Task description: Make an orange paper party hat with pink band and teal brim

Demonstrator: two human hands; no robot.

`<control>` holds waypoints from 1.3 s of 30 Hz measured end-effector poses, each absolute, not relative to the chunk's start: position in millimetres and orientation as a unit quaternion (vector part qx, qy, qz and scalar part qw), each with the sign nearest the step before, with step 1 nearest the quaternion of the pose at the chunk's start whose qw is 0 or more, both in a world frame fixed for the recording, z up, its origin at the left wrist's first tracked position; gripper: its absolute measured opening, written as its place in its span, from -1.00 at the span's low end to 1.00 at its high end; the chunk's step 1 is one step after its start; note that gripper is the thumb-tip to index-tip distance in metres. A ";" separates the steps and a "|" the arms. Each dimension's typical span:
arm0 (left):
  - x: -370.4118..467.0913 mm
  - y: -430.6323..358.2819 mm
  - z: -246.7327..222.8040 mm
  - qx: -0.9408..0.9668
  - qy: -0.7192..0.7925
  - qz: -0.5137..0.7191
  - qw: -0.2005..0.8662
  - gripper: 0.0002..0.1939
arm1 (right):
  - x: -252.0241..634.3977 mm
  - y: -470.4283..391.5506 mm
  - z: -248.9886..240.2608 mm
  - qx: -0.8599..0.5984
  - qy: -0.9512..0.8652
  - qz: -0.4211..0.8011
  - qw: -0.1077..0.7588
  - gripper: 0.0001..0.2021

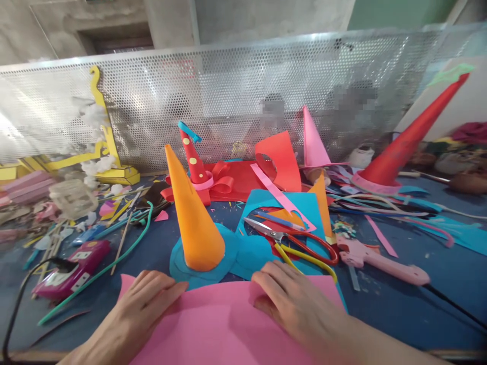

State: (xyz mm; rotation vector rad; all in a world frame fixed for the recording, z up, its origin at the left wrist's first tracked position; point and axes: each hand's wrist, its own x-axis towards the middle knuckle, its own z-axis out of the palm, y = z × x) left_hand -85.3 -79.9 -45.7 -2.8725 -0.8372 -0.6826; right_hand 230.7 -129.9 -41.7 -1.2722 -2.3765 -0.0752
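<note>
Head view: pink sheet [220, 329] smooth, plain (far edge curved); left hand [146, 299], right hand [291, 296]: fingers [271, 280] clamped on edge.

View from head, forward and down (close over table [384, 296]).

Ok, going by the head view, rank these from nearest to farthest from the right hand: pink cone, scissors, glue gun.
From the right hand:
1. Scissors: just ahead of it.
2. Glue gun: off to its right.
3. Pink cone: well ahead and slightly right, far beyond the other two.
</note>
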 end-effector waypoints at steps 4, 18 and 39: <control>-89.3 -80.2 -47.7 -0.940 -0.276 -0.202 0.006 -0.57 | 233.0 -130.8 -44.5 -0.423 -0.877 -0.070 0.219 -0.89; -102.5 -83.1 -45.6 -0.957 -0.209 -0.169 0.112 -0.72 | 243.8 -144.6 -32.1 -0.337 -0.908 -0.173 0.179 -0.62; -102.6 -129.0 -63.2 -0.911 -0.392 -0.102 0.072 -0.52 | 262.0 -174.2 -57.8 -0.378 -0.867 -0.305 0.116 -0.54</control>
